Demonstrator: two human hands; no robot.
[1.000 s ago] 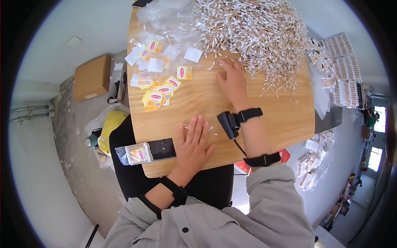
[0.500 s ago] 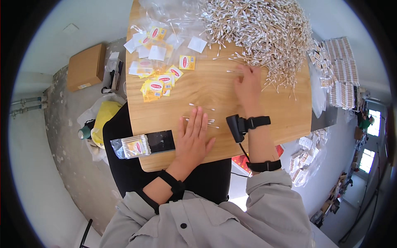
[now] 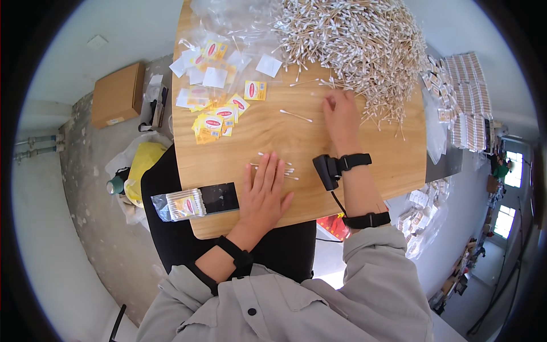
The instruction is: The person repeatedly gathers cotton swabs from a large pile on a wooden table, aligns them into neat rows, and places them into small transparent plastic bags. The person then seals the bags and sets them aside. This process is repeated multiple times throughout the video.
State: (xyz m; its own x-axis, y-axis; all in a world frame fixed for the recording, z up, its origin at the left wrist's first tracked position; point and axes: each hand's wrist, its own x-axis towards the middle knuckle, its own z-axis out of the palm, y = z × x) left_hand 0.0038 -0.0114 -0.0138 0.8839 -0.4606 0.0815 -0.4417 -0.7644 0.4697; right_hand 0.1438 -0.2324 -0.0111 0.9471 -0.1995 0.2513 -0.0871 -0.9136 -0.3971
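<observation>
My left hand lies flat with fingers outstretched on the wooden table, over a few cotton swabs whose tips stick out around the fingers. At the near edge of a big heap of cotton swabs, my right hand has its fingers curled in; whether anything is between them is hidden. One loose cotton swab rests on the bare wood between the two hands, left of the right hand. Left of my left hand, a clear pack of swabs with a yellow label lies beside a black plate.
Yellow and white label cards are scattered on the table's left side, near clear plastic bags. Stacked swab packs stand beyond the right edge. A cardboard box sits on the floor at left.
A cotton swab that was at my right fingertips now lies farther left and nearer, apart from the hand. My right fingers have curled in more. The left hand remains flat in place.
</observation>
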